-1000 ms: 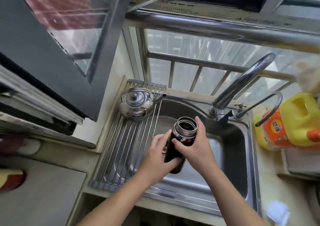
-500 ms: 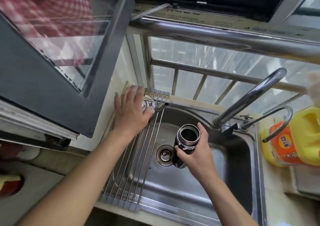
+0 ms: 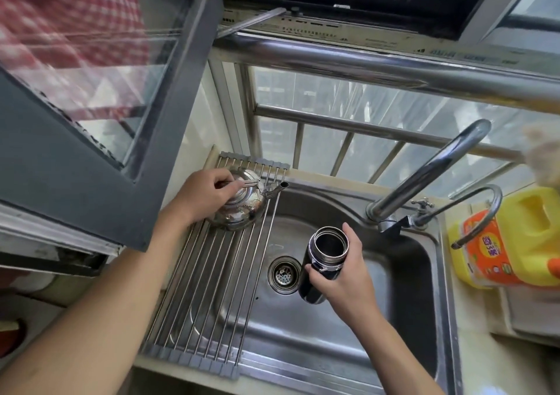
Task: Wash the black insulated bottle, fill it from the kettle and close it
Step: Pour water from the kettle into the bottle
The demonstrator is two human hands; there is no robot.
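Steel sink [image 3: 333, 352] below a barred window. At ten o'clock, the left hand [image 3: 200, 195] has its fingers curled round the handle of the kettle [image 3: 242, 211] on the rack [image 3: 194, 297]. At centre, the right hand [image 3: 345, 276] grips the uncapped black bottle [image 3: 321, 261], mouth up, over the basin.

Kitchen sink corner, daylit thru window bars [image 3: 348, 126] across upper centre-right, w/ thick steel rail [image 3: 363, 67] above; grey-framed sash [image 3: 60, 176] swung open at upper left, red checked cloth [image 3: 60, 16] seen thru its glass. Stainless sink [image 3: 321, 200] lower centre w/ drain strainer [image 3: 283, 274], roll-up rack [image 3: 206, 297] over its left side, tall faucet [image 3: 436, 164] & small gooseneck tap [image 3: 497, 203] at back right. Yellow jug [image 3: 530, 234] w/ orange label on beige counter [image 3: 478, 349], right edge.
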